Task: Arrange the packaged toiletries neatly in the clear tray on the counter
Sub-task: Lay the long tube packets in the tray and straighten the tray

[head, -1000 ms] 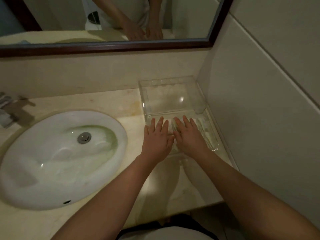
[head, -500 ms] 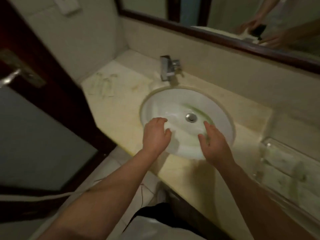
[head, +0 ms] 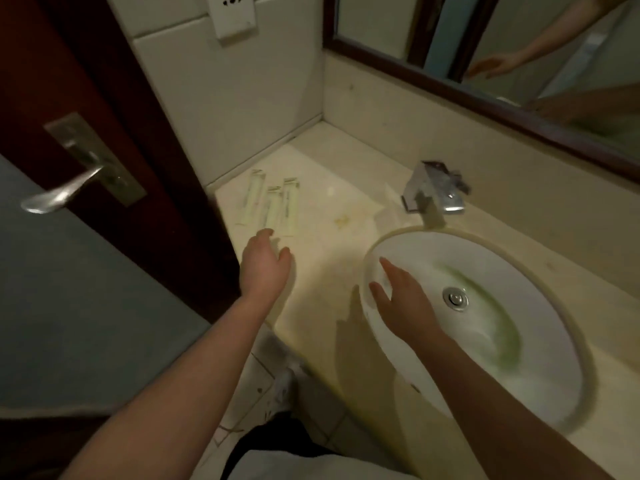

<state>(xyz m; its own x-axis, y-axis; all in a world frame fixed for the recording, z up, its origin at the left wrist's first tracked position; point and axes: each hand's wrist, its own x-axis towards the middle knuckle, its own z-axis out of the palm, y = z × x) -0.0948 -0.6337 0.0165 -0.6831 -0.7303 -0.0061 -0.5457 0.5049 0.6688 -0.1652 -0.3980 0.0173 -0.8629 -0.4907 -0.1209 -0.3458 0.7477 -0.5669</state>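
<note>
Turning from the clear tray, now out of view, is noted. Three long pale-green wrapped toiletry packets (head: 273, 206) lie far left on the cream counter (head: 332, 216). The left grip (head: 265, 268), open and empty, has been brought just beside them, and the right grip (head: 401, 303) is held open over the white sink (head: 526, 348).

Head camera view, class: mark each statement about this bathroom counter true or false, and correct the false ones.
1. Three slim packets lie flat, side by side, on the counter to the left of the faucet. True.
2. The left grip holds one of the packets. False: it is open and holds nothing, with its fingertips close to the packets' near ends.
3. The right grip is above the near-left part of the sink. True.
4. The right grip covers the drain. False: the drain shows uncovered, to the right of that grip.
</note>
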